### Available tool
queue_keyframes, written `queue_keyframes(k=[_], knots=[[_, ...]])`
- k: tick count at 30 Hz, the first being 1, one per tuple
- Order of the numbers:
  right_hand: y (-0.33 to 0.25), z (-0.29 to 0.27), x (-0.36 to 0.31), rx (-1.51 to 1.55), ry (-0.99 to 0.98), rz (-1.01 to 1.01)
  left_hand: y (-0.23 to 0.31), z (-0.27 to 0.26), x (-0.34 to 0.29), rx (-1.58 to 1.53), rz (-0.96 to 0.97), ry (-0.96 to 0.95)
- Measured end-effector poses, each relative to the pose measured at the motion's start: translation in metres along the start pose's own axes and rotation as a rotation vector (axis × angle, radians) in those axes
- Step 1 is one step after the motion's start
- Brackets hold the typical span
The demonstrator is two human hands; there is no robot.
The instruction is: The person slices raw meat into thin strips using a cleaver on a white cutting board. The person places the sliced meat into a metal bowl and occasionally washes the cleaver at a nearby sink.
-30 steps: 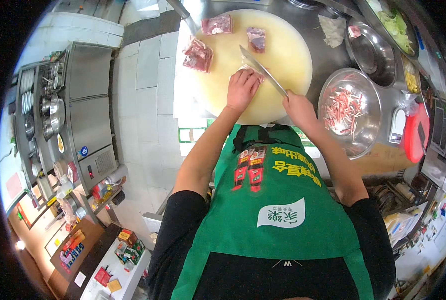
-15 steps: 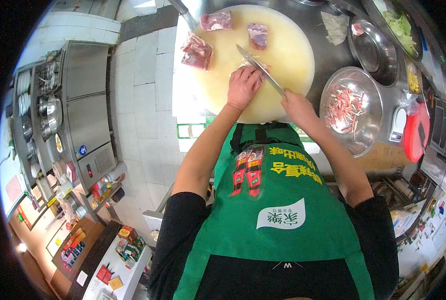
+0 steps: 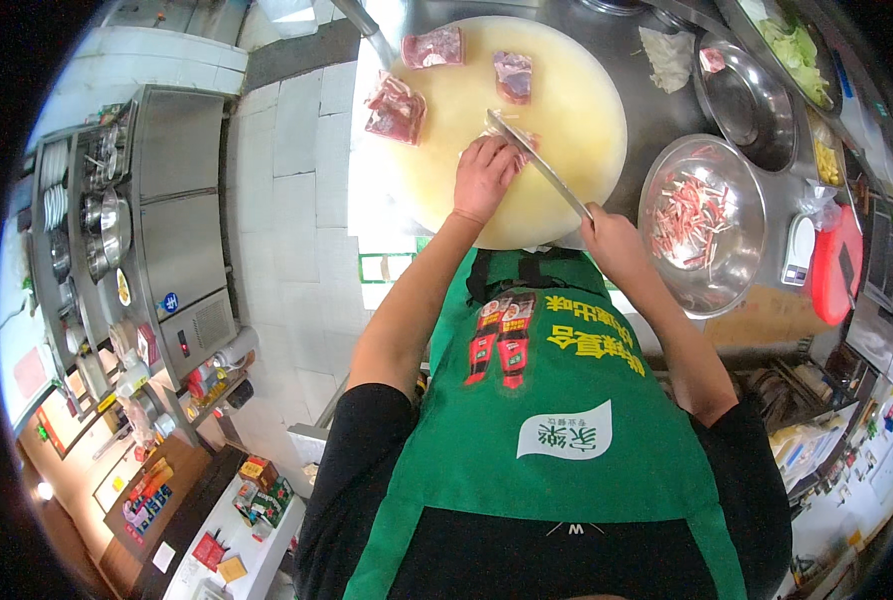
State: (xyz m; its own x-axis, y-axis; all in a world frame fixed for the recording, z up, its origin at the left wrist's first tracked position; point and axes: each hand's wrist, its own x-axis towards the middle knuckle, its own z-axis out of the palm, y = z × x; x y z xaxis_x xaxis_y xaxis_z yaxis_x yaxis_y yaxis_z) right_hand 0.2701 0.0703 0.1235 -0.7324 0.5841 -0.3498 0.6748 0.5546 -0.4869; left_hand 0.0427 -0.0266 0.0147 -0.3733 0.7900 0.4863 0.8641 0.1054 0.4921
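Observation:
My right hand (image 3: 614,240) is closed round the handle of a kitchen knife (image 3: 546,170), whose blade slants up to the left over the round cutting board (image 3: 576,100). My left hand (image 3: 485,178) lies with bent fingers on a piece of meat (image 3: 526,143), pressing it to the board beside the blade. The fingers hide most of that piece. Farther back on the board rest a flat meat slab (image 3: 432,47), a smaller meat chunk (image 3: 512,77) and a layered meat piece (image 3: 396,108) at the left edge.
Right of the board stands a steel bowl (image 3: 749,235) with thin meat strips. Behind it are a dark steel basin (image 3: 766,130), a crumpled whitish cloth (image 3: 666,57) and a tray of leafy greens (image 3: 801,65). A white scale (image 3: 797,250) and red board (image 3: 834,265) sit farther right.
The knife has been drawn back toward me and to the right, with my right hand moving the same way. My left hand stays on the meat in almost the same place.

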Motion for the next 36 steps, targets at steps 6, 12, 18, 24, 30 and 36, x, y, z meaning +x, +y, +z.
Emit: queue_keyframes(k=[6, 12, 18, 24, 30, 36], knots=[[-0.008, -0.001, 0.005, 0.008, -0.059, 0.021, 0.0, 0.001, -0.002, 0.022, -0.009, 0.012], [-0.036, 0.035, 0.111, 0.07, 0.043, -0.155, -0.006, 0.003, 0.006, -0.049, -0.023, -0.023], [0.001, 0.015, 0.041, 0.013, -0.018, -0.042, -0.005, -0.01, -0.008, -0.072, -0.009, 0.001], [-0.007, 0.002, -0.003, -0.067, -0.03, 0.016, -0.001, -0.008, -0.004, 0.039, 0.0, -0.016], [-0.019, 0.021, 0.05, -0.023, -0.058, -0.031, -0.002, -0.009, -0.004, 0.05, 0.006, -0.026], [-0.032, 0.038, 0.125, 0.104, 0.018, -0.18, -0.005, -0.008, -0.004, -0.053, -0.035, -0.007]])
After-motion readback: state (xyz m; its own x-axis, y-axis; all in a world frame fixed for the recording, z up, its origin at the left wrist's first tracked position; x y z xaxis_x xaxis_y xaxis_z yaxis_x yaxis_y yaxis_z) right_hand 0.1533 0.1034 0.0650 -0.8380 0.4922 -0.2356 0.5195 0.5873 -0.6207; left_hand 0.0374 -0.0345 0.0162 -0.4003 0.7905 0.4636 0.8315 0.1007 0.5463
